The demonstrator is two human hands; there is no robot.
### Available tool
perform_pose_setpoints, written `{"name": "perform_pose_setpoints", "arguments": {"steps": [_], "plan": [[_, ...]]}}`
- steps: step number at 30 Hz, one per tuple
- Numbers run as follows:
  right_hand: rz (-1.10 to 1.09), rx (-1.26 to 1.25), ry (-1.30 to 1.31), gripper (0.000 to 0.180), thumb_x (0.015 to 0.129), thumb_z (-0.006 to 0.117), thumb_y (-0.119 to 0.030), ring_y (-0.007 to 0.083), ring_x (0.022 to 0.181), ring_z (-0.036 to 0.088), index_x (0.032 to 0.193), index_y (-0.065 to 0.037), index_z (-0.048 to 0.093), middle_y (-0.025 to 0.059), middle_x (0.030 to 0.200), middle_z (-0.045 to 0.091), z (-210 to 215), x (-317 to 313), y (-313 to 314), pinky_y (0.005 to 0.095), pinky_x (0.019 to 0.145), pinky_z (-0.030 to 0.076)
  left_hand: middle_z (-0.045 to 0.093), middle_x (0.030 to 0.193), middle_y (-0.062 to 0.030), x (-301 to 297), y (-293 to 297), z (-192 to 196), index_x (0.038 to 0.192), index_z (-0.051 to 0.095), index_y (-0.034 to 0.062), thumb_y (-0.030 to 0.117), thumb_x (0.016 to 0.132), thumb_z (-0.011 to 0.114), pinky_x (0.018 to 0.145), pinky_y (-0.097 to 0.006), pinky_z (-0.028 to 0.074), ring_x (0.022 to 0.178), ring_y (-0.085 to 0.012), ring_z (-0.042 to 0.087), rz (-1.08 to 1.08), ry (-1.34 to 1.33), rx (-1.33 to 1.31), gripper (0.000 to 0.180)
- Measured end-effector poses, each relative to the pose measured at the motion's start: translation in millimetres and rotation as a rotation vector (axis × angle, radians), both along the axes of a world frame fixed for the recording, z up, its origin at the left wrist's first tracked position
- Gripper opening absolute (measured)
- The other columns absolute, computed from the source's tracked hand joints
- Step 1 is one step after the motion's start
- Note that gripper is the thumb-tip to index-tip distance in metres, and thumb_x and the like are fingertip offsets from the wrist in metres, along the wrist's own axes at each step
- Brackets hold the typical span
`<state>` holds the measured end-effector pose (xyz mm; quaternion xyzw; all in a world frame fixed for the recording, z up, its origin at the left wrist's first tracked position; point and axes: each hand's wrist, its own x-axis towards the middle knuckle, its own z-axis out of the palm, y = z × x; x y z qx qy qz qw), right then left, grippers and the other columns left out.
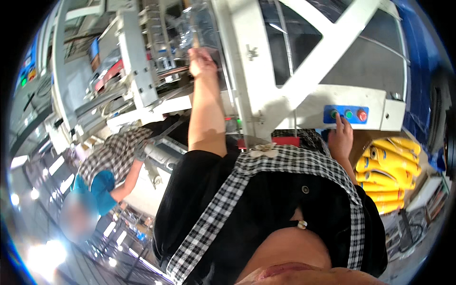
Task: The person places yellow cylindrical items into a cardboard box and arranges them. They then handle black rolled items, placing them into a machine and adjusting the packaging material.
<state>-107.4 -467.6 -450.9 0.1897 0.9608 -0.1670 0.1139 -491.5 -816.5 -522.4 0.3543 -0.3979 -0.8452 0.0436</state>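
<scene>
My left hand (203, 62) reaches forward into the frame of a pale machine (242, 61). Its fingers are curled closed beside crumpled clear plastic film (188, 29), and what they grip is too unclear to name. On the right, my right hand (340, 138) is at a blue control panel (343, 121) on the machine's front beam. One outstretched finger touches the left green button (334, 114). Beside it are a second green button (349, 114) and a red button (362, 115). Nothing is held in this hand.
A cardboard box (359, 141) holding several yellow rolled packages (387, 164) stands to my right. A white diagonal brace (327, 50) crosses above the panel. At left, a co-worker in a checked apron (114, 154) works with a gloved hand (140, 151) near a grey metal part (164, 154).
</scene>
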Motion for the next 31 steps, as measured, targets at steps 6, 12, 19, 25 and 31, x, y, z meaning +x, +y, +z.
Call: {"name": "perform_pose_setpoints", "arguments": {"steps": [6,12,19,25,31], "plan": [[0.052,0.060,-0.125,0.062,0.079,0.057,-0.004,0.0379,0.119,0.050,0.140,-0.014,0.045,0.0190,0.129,0.051,1.1,-6.3,-5.6,0.0455,0.097,0.045,0.061,0.076,0.0006,0.5,-11.8,-7.3,0.088,0.060,0.0073,0.025,0.099,0.054,0.058,-0.020,0.052,0.064,-0.0107,0.060,0.115,-0.109,0.038,0.022],[0.077,0.109,-0.118,0.066,0.078,0.055,-0.001,0.0387,0.121,0.048,0.142,-0.013,0.042,0.0201,0.133,0.047,2.7,-9.3,-9.9,0.0432,0.097,0.046,0.062,0.077,0.0001,-12.0,-19.9,-10.5,0.088,0.060,0.0061,0.031,0.100,0.052,0.065,-0.022,0.060,0.067,-0.0110,0.061,0.106,-0.105,0.142,0.029],[0.028,0.034,-0.113,0.066,0.078,0.054,-0.001,0.0397,0.122,0.047,0.142,-0.013,0.041,0.0210,0.134,0.045,8.1,-11.4,-12.4,0.0435,0.098,0.045,0.066,0.086,-0.0027,-37.8,-31.1,-14.4,0.091,0.061,0.0095,0.042,0.100,0.047,0.051,-0.021,0.053,0.069,-0.0119,0.063,0.140,-0.107,0.217,0.036],[0.014,0.034,-0.180,0.066,0.079,0.054,-0.002,0.0395,0.123,0.047,0.143,-0.014,0.041,0.0209,0.136,0.044,16.9,-19.6,-13.1,0.0434,0.097,0.045,0.056,0.068,0.0014,-53.3,-29.5,-3.7,0.087,0.059,0.0120,0.044,0.099,0.046,0.046,-0.023,0.049,0.051,-0.0116,0.051,0.084,-0.230,0.050,0.037],[-0.020,-0.010,-0.197,0.069,0.076,0.057,-0.001,0.0380,0.126,0.044,0.142,-0.015,0.043,0.0195,0.137,0.044,18.9,-21.9,-11.1,0.0435,0.100,0.044,0.056,0.065,-0.0014,-60.0,-31.9,-17.7,0.089,0.056,0.0110,0.050,0.094,0.053,0.041,-0.030,0.050,0.047,-0.0143,0.050,0.137,-0.300,-0.258,0.039]]}}
